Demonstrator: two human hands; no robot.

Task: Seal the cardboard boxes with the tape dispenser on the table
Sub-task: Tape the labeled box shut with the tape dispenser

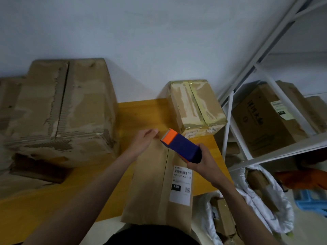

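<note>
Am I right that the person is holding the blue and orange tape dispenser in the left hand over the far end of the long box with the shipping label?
Not quite: the tape dispenser is in the right hand, not the left. The left hand rests with straight fingers at the far end of the long box. The rest holds, as the head view shows.

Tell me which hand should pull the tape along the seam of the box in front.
Right. The right hand already grips the tape dispenser, its orange end at the far end of the box seam. The left hand rests open there, steadying.
</note>
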